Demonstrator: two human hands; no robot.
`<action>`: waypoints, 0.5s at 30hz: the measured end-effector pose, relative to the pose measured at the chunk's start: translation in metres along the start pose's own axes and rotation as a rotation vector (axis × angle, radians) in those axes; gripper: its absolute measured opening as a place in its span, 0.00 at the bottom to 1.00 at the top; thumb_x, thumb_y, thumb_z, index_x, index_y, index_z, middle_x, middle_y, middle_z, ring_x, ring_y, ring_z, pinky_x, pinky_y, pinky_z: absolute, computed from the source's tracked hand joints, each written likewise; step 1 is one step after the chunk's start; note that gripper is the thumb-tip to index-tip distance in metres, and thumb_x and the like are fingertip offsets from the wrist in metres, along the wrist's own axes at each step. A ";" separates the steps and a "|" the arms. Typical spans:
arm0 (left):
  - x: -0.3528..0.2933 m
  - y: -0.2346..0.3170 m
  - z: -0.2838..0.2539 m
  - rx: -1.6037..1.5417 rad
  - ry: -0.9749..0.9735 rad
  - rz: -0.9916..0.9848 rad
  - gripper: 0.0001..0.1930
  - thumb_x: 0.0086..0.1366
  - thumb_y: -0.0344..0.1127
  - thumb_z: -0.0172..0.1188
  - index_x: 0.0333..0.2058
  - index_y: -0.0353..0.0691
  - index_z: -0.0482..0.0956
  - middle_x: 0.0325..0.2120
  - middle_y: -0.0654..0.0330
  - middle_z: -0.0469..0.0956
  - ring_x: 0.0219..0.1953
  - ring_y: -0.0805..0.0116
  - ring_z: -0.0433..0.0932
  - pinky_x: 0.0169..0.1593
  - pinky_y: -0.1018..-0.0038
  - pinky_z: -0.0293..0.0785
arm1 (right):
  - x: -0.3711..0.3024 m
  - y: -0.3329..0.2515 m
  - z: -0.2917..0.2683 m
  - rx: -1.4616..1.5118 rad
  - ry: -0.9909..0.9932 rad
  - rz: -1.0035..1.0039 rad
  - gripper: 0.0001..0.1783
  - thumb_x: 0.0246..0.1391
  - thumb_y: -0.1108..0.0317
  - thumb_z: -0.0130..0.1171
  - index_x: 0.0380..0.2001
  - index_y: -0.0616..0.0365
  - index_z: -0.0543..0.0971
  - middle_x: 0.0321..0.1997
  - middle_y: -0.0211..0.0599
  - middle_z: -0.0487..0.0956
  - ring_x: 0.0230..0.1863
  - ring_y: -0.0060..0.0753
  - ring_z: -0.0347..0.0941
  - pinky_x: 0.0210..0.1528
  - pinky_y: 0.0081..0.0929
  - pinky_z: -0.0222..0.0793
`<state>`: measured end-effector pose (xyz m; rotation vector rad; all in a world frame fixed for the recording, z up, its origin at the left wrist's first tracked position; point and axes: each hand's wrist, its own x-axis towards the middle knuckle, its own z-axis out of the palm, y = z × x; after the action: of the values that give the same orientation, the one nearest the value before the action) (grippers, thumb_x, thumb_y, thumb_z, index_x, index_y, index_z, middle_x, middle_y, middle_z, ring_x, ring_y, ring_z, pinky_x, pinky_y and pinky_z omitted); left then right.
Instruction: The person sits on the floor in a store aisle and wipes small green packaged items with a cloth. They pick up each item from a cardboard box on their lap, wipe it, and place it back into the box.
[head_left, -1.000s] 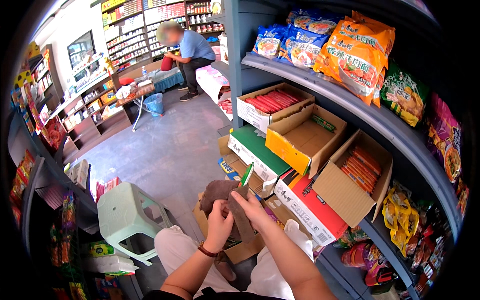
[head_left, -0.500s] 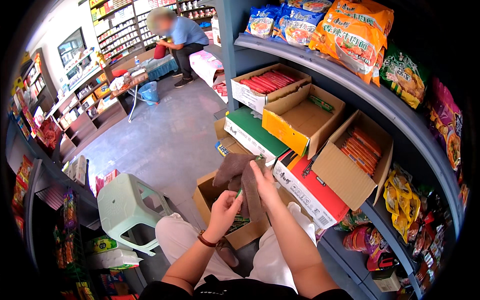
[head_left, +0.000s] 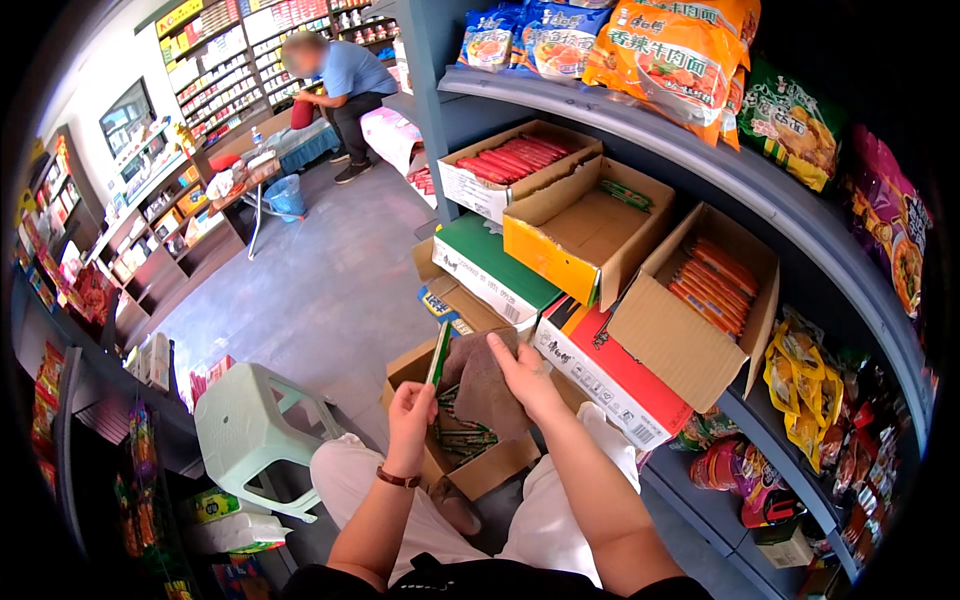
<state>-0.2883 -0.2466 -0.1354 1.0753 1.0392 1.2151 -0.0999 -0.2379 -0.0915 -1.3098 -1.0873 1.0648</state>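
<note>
My left hand (head_left: 411,418) pinches the lower end of a slim green-wrapped sausage stick (head_left: 440,350), which points up and away from me. In my right hand (head_left: 527,376) is a brown cloth (head_left: 482,380), bunched and hanging down from the fingers. The stick stands just left of the cloth. Below both hands, between my knees, an open cardboard carton (head_left: 505,468) holds several more green-wrapped sticks (head_left: 463,440). The cloth hides part of the carton's inside.
On the right-hand shelf stand a yellow carton (head_left: 548,245) with a few green sticks, a carton of orange sticks (head_left: 715,288), and a box of red sticks (head_left: 512,160). A red box (head_left: 610,380) juts out beside my right arm. Left stands a pale green stool (head_left: 240,415); a person (head_left: 350,85) sits far back.
The green stick has come away from the cloth; my left hand has moved left and raised it. The cloth now hangs lower in my right hand. The view has shifted slightly.
</note>
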 end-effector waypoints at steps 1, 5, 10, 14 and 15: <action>0.001 -0.012 -0.003 0.079 0.012 -0.012 0.07 0.64 0.35 0.53 0.30 0.39 0.69 0.19 0.68 0.69 0.21 0.82 0.65 0.26 0.85 0.60 | -0.002 -0.005 -0.005 0.014 0.051 0.028 0.27 0.57 0.49 0.51 0.41 0.67 0.74 0.39 0.37 0.77 0.40 0.25 0.71 0.44 0.22 0.66; 0.017 -0.098 -0.035 0.528 0.024 0.146 0.09 0.63 0.34 0.55 0.38 0.35 0.70 0.31 0.61 0.74 0.35 0.74 0.73 0.40 0.78 0.70 | 0.009 0.025 -0.012 0.140 0.076 0.133 0.27 0.58 0.50 0.51 0.45 0.67 0.72 0.41 0.36 0.75 0.42 0.24 0.69 0.46 0.22 0.65; 0.059 0.007 0.048 0.425 0.094 0.580 0.09 0.60 0.24 0.53 0.40 0.34 0.69 0.34 0.58 0.71 0.37 0.69 0.71 0.43 0.76 0.69 | 0.012 0.041 -0.023 0.401 0.131 0.179 0.27 0.58 0.51 0.51 0.47 0.66 0.71 0.45 0.35 0.74 0.45 0.24 0.68 0.47 0.22 0.64; 0.103 0.074 0.143 0.465 -0.222 0.903 0.11 0.58 0.22 0.51 0.41 0.34 0.69 0.35 0.54 0.71 0.39 0.64 0.72 0.45 0.74 0.68 | 0.027 0.062 -0.027 0.445 0.228 0.271 0.31 0.57 0.51 0.52 0.53 0.67 0.66 0.53 0.42 0.71 0.53 0.31 0.65 0.55 0.25 0.60; 0.117 0.085 0.169 0.498 -0.326 0.966 0.11 0.58 0.22 0.52 0.41 0.35 0.69 0.35 0.53 0.71 0.39 0.62 0.72 0.44 0.73 0.69 | 0.027 0.060 -0.028 0.348 0.252 0.241 0.35 0.56 0.49 0.52 0.55 0.69 0.64 0.57 0.45 0.67 0.57 0.32 0.61 0.58 0.26 0.56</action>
<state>-0.1301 -0.1372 -0.0237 2.2405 0.5523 1.4574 -0.0660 -0.2164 -0.1510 -1.2682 -0.5368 1.1684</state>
